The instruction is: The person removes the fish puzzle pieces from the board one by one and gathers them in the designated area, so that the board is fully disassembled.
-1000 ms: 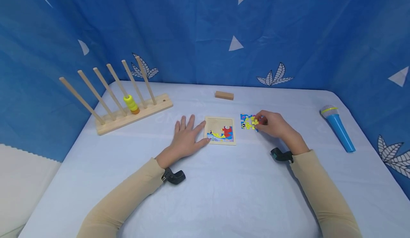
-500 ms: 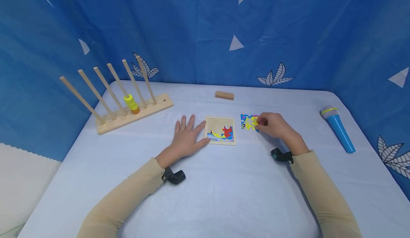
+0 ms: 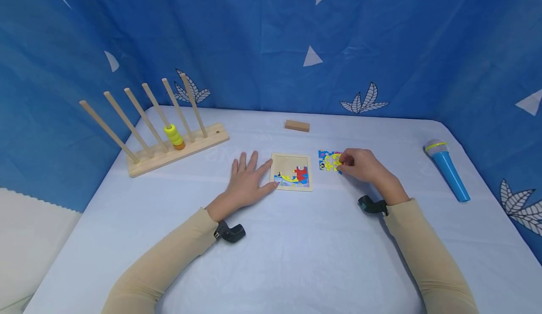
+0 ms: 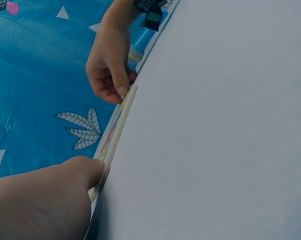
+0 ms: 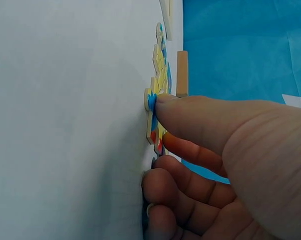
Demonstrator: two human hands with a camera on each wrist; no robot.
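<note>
My left hand [image 3: 247, 182] lies flat with spread fingers on the white table, its thumb and index finger touching the left side of a square wooden puzzle tray [image 3: 290, 155]. Red, yellow and blue puzzle pieces fill the tray's lower part; its upper part is bare wood. Right of the tray, several blue-and-yellow puzzle pieces [image 3: 327, 160] lie joined on the table. At their right edge my right hand [image 3: 360, 164] pinches a puzzle piece [image 5: 151, 114] between thumb and index finger, seen close in the right wrist view. The fingers partly hide that piece.
A wooden block [image 3: 297, 126] lies behind the tray. At the back left stands a peg rack [image 3: 199, 145] with yellow rings and an orange one on one peg. A blue toy microphone [image 3: 450, 170] lies far right. Blue cloth [image 3: 271, 46] hangs behind the table.
My right fingers have drawn back slightly to the right, uncovering more of the yellow pieces. The red part by those fingers is now mostly hidden. My left hand and the tray have stayed put.
</note>
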